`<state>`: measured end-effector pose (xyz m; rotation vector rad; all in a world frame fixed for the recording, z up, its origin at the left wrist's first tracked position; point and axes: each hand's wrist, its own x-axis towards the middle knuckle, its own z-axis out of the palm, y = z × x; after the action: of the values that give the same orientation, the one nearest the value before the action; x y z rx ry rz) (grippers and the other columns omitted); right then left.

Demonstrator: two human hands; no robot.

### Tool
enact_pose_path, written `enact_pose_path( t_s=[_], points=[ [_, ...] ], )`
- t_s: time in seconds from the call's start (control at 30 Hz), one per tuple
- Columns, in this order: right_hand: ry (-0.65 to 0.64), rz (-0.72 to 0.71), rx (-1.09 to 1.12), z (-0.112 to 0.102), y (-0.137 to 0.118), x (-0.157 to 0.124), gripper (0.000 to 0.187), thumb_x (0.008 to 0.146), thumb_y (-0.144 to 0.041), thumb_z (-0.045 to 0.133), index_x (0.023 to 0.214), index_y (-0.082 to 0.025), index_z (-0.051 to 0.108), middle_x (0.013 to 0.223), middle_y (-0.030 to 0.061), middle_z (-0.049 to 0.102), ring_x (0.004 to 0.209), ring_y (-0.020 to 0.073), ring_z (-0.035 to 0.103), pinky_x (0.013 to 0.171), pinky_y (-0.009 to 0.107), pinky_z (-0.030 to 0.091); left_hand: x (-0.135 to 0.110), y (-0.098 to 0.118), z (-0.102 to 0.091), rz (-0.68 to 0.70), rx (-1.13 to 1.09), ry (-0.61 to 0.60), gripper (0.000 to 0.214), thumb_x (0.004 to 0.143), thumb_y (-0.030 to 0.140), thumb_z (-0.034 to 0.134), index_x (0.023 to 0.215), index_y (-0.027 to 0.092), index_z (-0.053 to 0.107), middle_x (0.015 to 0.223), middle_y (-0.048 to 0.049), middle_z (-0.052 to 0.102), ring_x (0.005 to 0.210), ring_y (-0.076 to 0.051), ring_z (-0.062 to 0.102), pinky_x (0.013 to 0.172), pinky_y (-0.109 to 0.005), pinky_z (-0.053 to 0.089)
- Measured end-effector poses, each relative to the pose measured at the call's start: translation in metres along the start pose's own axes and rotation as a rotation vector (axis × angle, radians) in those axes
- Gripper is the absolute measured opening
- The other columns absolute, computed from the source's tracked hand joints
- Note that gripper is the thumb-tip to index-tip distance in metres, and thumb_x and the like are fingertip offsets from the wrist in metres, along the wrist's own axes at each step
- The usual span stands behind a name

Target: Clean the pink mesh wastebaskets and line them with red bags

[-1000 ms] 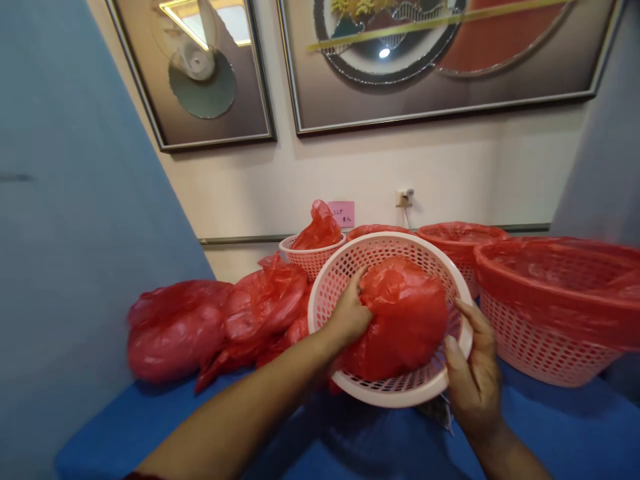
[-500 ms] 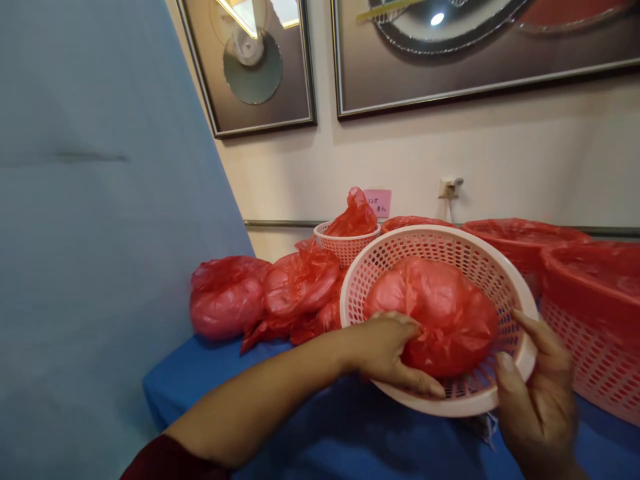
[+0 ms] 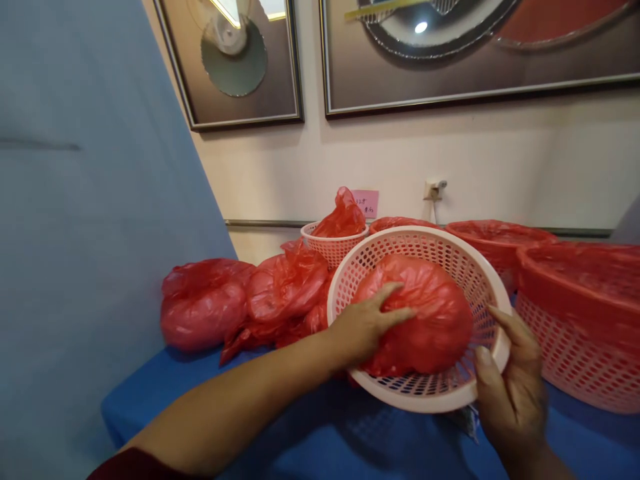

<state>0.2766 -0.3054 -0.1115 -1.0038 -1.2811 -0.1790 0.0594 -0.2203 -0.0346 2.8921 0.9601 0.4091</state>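
A pale pink perforated plastic basket (image 3: 483, 273) is tilted towards me, with a full red plastic bag (image 3: 430, 313) lying inside it. My right hand (image 3: 515, 380) is closed on the basket's right rim, thumb on the inner side. Over the left side of the bag lies my left hand (image 3: 365, 327), two of its fingers stretched out and apart against the plastic. The rest of that hand's fingers are hidden.
More full red bags (image 3: 207, 303) lie left on the blue-covered table (image 3: 150, 393). Behind stands a small pink basket (image 3: 335, 248) holding a red bag. Larger bag-lined baskets (image 3: 585, 347) stand right. A blue panel (image 3: 100, 220) rises at left, and framed pictures (image 3: 240, 113) hang on the wall.
My left hand has shifted left on the bag, and its thumb has come up from the basket's lower inside onto the bag. The view has moved a little to the right.
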Motion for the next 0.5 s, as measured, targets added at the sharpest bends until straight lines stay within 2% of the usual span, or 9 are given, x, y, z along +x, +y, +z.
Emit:
enact_pose_path(
  t_s=[0.07, 0.13, 0.2, 0.27, 0.3, 0.37, 0.5],
  points=[
    [-0.002, -0.005, -0.003, 0.0, 0.0, 0.001, 0.058, 0.097, -0.034, 0.055, 0.153, -0.023, 0.045, 0.15, 0.0148, 0.05, 0.141, 0.0384, 0.046, 0.117, 0.07, 0.031, -0.001, -0.007, -0.01, 0.143, 0.096, -0.149, 0.048, 0.093, 0.015, 0.056, 0.137, 0.03, 0.067, 0.167, -0.0034, 0.043, 0.132, -0.03, 0.062, 0.108, -0.04, 0.051],
    [-0.006, -0.007, -0.002, 0.0, 0.001, 0.002, 0.057, 0.097, -0.034, 0.055, 0.153, -0.023, 0.046, 0.15, 0.0147, 0.05, 0.14, 0.0381, 0.047, 0.117, 0.069, 0.032, -0.001, -0.011, -0.019, 0.203, 0.164, -0.259, 0.043, 0.094, 0.028, 0.06, 0.136, 0.019, 0.068, 0.162, -0.0124, 0.049, 0.133, -0.034, 0.06, 0.113, -0.043, 0.047],
    [-0.005, -0.012, -0.007, -0.001, 0.001, 0.003, 0.057, 0.096, -0.034, 0.056, 0.152, -0.023, 0.047, 0.149, 0.015, 0.05, 0.139, 0.038, 0.048, 0.116, 0.069, 0.032, 0.0, -0.014, -0.025, 0.191, 0.184, -0.31, 0.066, 0.089, 0.047, 0.069, 0.14, 0.006, 0.062, 0.159, -0.0237, 0.049, 0.138, -0.04, 0.056, 0.116, -0.046, 0.044],
    [-0.003, -0.017, -0.016, -0.001, 0.002, 0.003, 0.057, 0.097, -0.035, 0.055, 0.151, -0.023, 0.047, 0.149, 0.0151, 0.051, 0.139, 0.0383, 0.047, 0.116, 0.069, 0.032, 0.003, -0.017, -0.025, 0.155, 0.186, -0.33, 0.09, 0.08, 0.06, 0.075, 0.145, 0.0, 0.055, 0.158, -0.0297, 0.046, 0.143, -0.044, 0.049, 0.117, -0.049, 0.043],
    [-0.004, -0.018, -0.023, -0.001, 0.002, 0.002, 0.057, 0.096, -0.035, 0.056, 0.152, -0.023, 0.047, 0.149, 0.0151, 0.051, 0.14, 0.0385, 0.047, 0.116, 0.069, 0.032, 0.005, -0.018, -0.023, 0.133, 0.197, -0.332, 0.094, 0.077, 0.06, 0.077, 0.145, 0.0, 0.053, 0.158, -0.0308, 0.046, 0.143, -0.045, 0.048, 0.116, -0.051, 0.043],
    [-0.016, -0.021, -0.035, 0.0, 0.004, 0.002, 0.058, 0.096, -0.034, 0.056, 0.152, -0.023, 0.046, 0.149, 0.0149, 0.051, 0.142, 0.0389, 0.045, 0.116, 0.07, 0.032, 0.011, -0.02, -0.014, 0.069, 0.214, -0.315, 0.087, 0.074, 0.052, 0.082, 0.142, 0.004, 0.055, 0.152, -0.0296, 0.052, 0.137, -0.046, 0.053, 0.111, -0.054, 0.047],
    [-0.036, -0.048, -0.067, 0.0, 0.006, -0.001, 0.057, 0.097, -0.035, 0.056, 0.151, -0.024, 0.047, 0.149, 0.0149, 0.051, 0.142, 0.0398, 0.045, 0.116, 0.071, 0.032, 0.02, -0.024, 0.002, -0.048, 0.16, -0.265, 0.048, 0.072, 0.024, 0.08, 0.117, 0.015, 0.067, 0.122, -0.0195, 0.07, 0.109, -0.039, 0.07, 0.091, -0.045, 0.057]
  ],
)
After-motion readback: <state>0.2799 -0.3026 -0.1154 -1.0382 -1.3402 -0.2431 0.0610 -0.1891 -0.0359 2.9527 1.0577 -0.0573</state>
